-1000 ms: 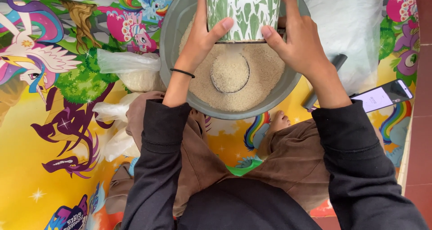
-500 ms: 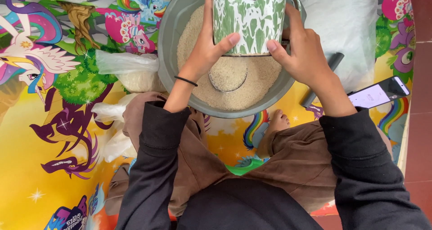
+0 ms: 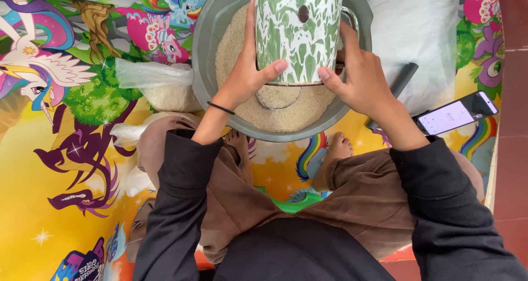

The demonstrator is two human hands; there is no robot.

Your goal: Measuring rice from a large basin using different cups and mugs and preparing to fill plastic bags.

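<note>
Both hands, left hand (image 3: 247, 77) and right hand (image 3: 360, 80), fingers clamped on the green-and-white enamel mug (image 3: 298, 31) above the grey basin (image 3: 212, 50) of rice (image 3: 234, 44); tilt risks grains spilling past basin's rim.

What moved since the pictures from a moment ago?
Both hands, left and right, lifted the green-and-white speckled enamel mug higher above the grain, showing more of its side. The small round tin sunk in the grain, the grey metal basin and the phone stayed put.
</note>
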